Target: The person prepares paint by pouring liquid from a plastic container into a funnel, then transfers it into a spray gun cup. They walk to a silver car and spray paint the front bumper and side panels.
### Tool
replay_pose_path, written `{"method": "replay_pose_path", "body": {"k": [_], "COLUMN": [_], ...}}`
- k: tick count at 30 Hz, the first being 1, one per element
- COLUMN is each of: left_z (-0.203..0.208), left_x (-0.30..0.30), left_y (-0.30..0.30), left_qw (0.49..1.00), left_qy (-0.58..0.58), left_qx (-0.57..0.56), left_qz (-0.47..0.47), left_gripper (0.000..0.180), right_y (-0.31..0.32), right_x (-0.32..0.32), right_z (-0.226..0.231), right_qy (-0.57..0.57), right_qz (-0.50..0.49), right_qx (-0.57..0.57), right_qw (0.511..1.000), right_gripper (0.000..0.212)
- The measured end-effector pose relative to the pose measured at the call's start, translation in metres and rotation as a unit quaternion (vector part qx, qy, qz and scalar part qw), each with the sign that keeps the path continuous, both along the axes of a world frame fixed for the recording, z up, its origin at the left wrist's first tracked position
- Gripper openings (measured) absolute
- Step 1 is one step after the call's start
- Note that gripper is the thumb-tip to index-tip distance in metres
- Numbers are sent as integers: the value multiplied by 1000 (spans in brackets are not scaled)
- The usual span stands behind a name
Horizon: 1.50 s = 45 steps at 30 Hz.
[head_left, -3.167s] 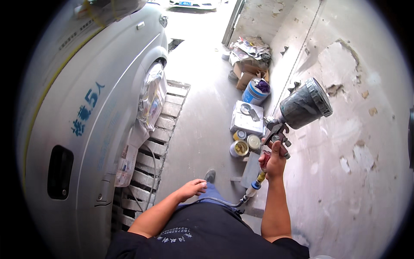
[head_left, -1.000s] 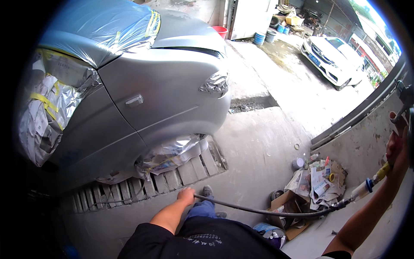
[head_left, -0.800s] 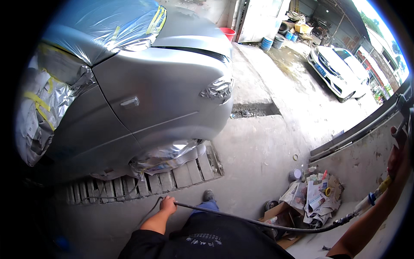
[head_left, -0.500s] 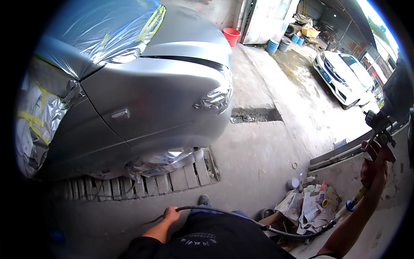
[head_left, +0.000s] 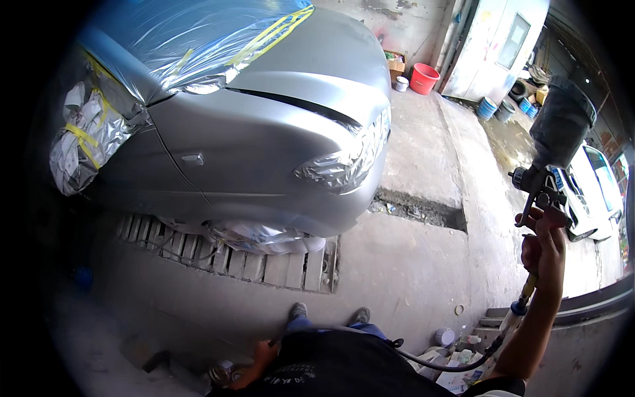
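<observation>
My right hand [head_left: 548, 246], raised at the right, is wrapped round the handle of a spray gun [head_left: 561, 129]. A dark cup sits on top of the gun, and its nozzle points left toward a silver-grey car [head_left: 254, 155]. From the handle, a dark air hose [head_left: 456, 366] runs down and across my waist. My left hand [head_left: 264, 352], low by my left hip, is closed on that hose; dim light partly hides its fingers. The car's headlight [head_left: 344, 162] is covered in foil, and taped plastic sheeting [head_left: 198, 40] lies over its windscreen. Gun and car are apart.
Slatted grating [head_left: 254, 268] lies under the car, and a debris-filled trench [head_left: 423, 210] cuts the floor ahead. Crumpled newspapers [head_left: 456, 377] and a can [head_left: 444, 337] are near my right foot. A red bucket [head_left: 424, 78] stands by the far wall; a white car [head_left: 602, 198] is outside.
My view has turned rightward and tilted. My right hand with the spray gun has come inward, so the whole gun and cup show. My left hand has dropped lower beside my hip.
</observation>
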<state>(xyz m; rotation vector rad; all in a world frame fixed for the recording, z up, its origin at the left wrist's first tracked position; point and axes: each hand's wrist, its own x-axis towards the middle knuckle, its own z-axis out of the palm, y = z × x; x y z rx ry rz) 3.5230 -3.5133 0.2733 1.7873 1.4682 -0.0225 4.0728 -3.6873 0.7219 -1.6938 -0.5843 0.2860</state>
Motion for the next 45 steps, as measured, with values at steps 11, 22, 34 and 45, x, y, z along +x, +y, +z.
{"method": "replay_pose_path", "body": {"k": [11, 22, 34, 45], "left_z": [3, 2, 9, -3], "left_x": [17, 39, 39, 5], "left_y": [-132, -114, -54, -19], "left_qw": [982, 998, 997, 997], "left_qy": [-4, 29, 1, -16], "left_qx": [-132, -50, -80, -77], "left_qz": [136, 17, 23, 19], "left_gripper": [65, 53, 51, 52], "right_y": [29, 45, 91, 176], "right_x": [75, 75, 32, -38], "right_z": [-17, -2, 35, 73], "right_qy": [55, 39, 11, -24], "right_qz": [108, 110, 90, 171], "right_qx": [-19, -32, -35, -18], "right_qw": [992, 993, 995, 985], "right_gripper": [28, 29, 29, 30]}}
